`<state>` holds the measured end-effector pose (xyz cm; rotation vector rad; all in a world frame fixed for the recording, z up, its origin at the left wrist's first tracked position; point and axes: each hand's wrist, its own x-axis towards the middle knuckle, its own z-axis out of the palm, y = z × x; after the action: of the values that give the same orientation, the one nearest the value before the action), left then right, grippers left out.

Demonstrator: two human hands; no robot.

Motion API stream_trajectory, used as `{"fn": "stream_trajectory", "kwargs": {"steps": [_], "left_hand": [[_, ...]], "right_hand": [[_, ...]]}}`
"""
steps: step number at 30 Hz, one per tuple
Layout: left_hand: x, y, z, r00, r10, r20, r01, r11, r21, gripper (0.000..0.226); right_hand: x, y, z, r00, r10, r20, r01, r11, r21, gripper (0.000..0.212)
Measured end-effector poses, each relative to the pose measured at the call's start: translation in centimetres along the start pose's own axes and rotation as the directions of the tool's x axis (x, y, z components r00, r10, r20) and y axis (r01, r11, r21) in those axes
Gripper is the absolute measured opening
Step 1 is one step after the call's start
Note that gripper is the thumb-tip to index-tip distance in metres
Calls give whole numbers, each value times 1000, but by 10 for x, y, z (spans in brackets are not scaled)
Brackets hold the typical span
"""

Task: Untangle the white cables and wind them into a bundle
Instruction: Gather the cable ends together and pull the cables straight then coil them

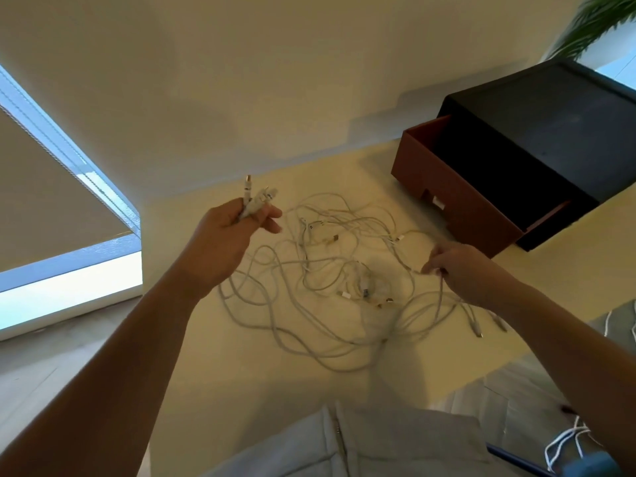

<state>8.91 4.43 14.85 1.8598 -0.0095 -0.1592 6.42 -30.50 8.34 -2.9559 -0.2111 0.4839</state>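
White cables point(364, 287), number indeterminable, are laid as one tangle on the table point(206, 356). Roughly three connector ends point(256, 197) are gripped in the raised left hand point(223, 239); one strand is pinched by the right hand point(461, 270) at the tangle's right edge.

Both arms are bare along all the length that the picture shows. The left forearm point(120, 366) is long and smooth and gets narrower toward the wrist, where the left hand point(223, 235) begins. The right forearm point(557, 342) is bare in the same way, and the right hand point(461, 270) looks a little blurred. On the body the person wears a pale grey garment point(395, 442) of soft cloth. A thin line like a zip point(339, 438) runs down its middle, and faint stitched seams cross the cloth.
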Motion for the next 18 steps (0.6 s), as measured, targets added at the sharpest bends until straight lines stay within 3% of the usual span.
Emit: {"fn": "stream_trajectory", "kwargs": {"steps": [3,6,10,14,18], "left_hand": [[1,0,-6,998,-15,-53,14,1000,-16,26],[1,1,-7,995,-40,-91,34,997,-71,31],[-2,6,-5,994,-75,-85,58,981,-184,35],[-4,12,-7,993,-93,-75,66,948,-310,37],[-9,20,-12,991,-98,-94,53,916,-397,38]], "right_hand": [[-3,7,5,989,68,134,-47,987,-154,60],[-1,4,8,986,37,163,11,959,-285,63],[16,-32,12,994,-92,61,99,987,-126,52],[34,-103,15,935,-351,-49,354,924,143,81],[52,-179,20,847,-526,-78,527,810,257,106]]}}
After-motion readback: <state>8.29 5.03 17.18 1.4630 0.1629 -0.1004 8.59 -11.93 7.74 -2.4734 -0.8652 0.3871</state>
